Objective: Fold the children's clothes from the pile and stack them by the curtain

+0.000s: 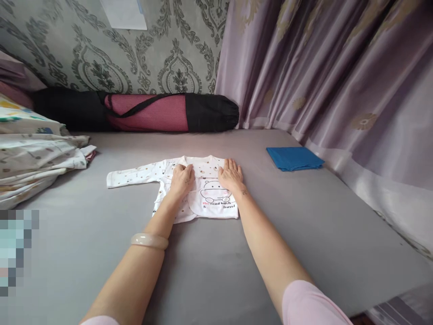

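One infant's white printed top (203, 169), centre of a grey surface (203, 266), laid flat, one sleeve stretched left, animal drawing on the right front panel. Left hand (183, 179): on the chest area, fingers curled; whether they pinch fabric, cannot tell. Right hand (232, 175): flat on the right edge, fingers slightly apart. Folded blue cloth (295, 158), far right. Pink-and-black roll bag (149, 113), far side. Patterned fabric (37, 158), left.
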Demonstrator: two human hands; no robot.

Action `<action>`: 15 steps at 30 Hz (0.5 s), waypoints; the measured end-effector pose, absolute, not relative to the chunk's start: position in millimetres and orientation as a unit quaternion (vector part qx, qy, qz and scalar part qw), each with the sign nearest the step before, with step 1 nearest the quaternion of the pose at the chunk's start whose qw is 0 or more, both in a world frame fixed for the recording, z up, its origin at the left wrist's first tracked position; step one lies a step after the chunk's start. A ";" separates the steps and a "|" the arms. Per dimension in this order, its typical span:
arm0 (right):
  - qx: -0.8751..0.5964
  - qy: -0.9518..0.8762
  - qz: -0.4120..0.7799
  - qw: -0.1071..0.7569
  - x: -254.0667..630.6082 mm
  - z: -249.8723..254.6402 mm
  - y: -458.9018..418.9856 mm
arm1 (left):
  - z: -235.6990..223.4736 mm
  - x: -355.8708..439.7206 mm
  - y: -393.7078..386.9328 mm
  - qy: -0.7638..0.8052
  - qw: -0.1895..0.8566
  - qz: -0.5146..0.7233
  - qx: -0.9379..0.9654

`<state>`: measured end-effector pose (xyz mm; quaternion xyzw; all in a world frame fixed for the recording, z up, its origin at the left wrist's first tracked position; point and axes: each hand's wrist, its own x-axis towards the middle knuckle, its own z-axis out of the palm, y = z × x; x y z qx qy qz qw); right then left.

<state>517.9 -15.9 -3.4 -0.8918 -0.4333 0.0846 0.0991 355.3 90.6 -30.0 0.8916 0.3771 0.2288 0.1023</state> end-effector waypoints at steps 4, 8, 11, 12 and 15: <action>-0.909 -0.399 0.086 0.086 523.4 0.8 -19.9 | -29.8 357.0 90.4 0.390 0.115 0.223 0.886; -0.881 -0.459 0.035 0.107 510.0 11.9 -18.9 | -26.2 357.0 88.7 0.395 0.145 0.242 0.874; -0.820 -0.559 0.049 0.110 490.6 16.7 -16.4 | -23.2 353.3 88.3 0.395 0.158 0.267 0.865; -0.803 -0.583 0.066 0.106 484.5 16.5 -15.9 | -22.5 351.6 88.6 0.393 0.163 0.270 0.864; -0.778 -0.612 0.108 0.084 472.4 11.5 -15.3 | -22.2 346.5 90.2 0.384 0.187 0.256 0.867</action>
